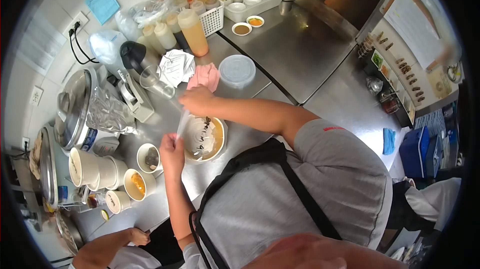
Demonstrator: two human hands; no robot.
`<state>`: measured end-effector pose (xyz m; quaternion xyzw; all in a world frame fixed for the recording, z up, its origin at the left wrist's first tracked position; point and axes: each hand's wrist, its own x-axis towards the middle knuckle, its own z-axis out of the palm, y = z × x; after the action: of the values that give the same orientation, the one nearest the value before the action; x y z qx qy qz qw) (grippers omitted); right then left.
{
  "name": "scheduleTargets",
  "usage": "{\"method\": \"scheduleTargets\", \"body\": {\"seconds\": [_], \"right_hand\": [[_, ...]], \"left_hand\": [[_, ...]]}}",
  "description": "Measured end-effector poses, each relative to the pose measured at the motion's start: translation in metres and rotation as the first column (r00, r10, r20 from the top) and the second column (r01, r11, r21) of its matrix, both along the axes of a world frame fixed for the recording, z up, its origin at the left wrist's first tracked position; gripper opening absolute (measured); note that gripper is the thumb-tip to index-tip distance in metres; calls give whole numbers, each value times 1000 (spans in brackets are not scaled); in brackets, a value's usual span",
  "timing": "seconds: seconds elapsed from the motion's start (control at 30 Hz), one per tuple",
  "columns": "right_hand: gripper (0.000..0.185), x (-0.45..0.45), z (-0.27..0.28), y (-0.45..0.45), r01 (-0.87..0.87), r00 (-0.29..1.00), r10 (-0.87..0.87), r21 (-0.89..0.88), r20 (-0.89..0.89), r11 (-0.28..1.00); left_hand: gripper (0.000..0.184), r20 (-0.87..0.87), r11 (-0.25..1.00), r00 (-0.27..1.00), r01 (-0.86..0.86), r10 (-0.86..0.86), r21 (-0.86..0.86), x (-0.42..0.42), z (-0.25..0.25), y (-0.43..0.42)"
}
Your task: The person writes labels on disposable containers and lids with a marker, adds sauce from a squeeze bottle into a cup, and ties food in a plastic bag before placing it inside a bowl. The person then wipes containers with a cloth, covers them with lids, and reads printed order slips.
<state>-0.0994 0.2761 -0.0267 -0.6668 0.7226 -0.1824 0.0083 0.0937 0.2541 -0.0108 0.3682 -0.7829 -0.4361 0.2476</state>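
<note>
Pinched shut, our left hand and our right hand each seem to hold one end of a thin, cloudy, see-through plastic strip. We see it stretched between our fingers, over the near edge of the bowl, but we can't tell if it touches.

Biggest of all is the shiny grey steel counter, and everything near us stands on it. Next come the tall white paper tubs, grouped past our left hand. Smaller is the round white paper bowl, just beside both hands. It has a flat clear plastic lid with black writing on it, and something tan and pale shows through. Past our right hand lie a round clear plastic tub lid and, smaller yet, a crumpled pink paper or cloth.

Smallest is our strip. We think it is very light, soft and bendy, and may fold or stick to itself, so the two ends are the best place to hold. The bowl is likely heavier and a bit squashy, so we would hold it low around its sides, not by its lid, which may be slippery.
</note>
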Motion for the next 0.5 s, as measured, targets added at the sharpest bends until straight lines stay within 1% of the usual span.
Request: {"method": "scheduleTargets", "body": {"seconds": [0.07, 0.13, 0.17, 0.2, 0.27, 0.3, 0.33, 0.37, 0.4, 0.43, 0.47, 0.5], "right_hand": [[20, -16, -14, 10, 67, 998, -64, 79, -28, 995], [17, -22, -9, 33, 156, 985, -170, 240, 36, 958], [17, -19, -5, 49, 174, 977, -198, 254, 75, 951], [18, -16, -4, 64, 185, 968, -223, 272, 115, 944], [21, -15, -15, 76, 170, 913, -279, 346, 297, 923], [23, -19, -31, 78, 177, 896, -270, 273, 352, 945], [26, -25, -46, 75, 183, 876, -254, 204, 410, 962], [24, -28, -32, 77, 140, 725, -288, 277, 625, 951], [22, -30, -5, 78, 82, 522, -336, 346, 784, 935], [22, -31, 15, 79, 17, 426, -319, 345, 847, 938], [22, -32, 30, 77, -38, 326, -307, 337, 894, 941], [22, -31, 38, 72, -35, 280, -279, 300, 919, 953]], "left_hand": [[8, -41, 999, 999, -21, 23, 49, 15, -11, 6], [10, -43, 987, 995, -79, 86, 138, 35, -32, 14], [10, -36, 977, 992, -110, 119, 185, 43, -41, 19], [8, -41, 941, 985, -145, 165, 306, 48, -48, 26], [10, 86, 855, 988, -157, 132, 495, 53, -37, 38], [18, 165, 865, 986, -115, 38, 489, 60, -42, 37], [22, 189, 838, 981, -73, -36, 541, 68, -47, 31], [22, 135, 820, 990, -36, -50, 571, 69, -33, 30], [21, 29, 769, 1000, -24, 7, 639, 69, -19, 27], [20, -43, 741, 996, -26, 73, 671, 63, 9, 27], [20, -232, 695, 956, 42, 181, 718, 63, 13, 20], [21, -320, 660, 925, 109, 207, 743, 60, 28, 10]]}}
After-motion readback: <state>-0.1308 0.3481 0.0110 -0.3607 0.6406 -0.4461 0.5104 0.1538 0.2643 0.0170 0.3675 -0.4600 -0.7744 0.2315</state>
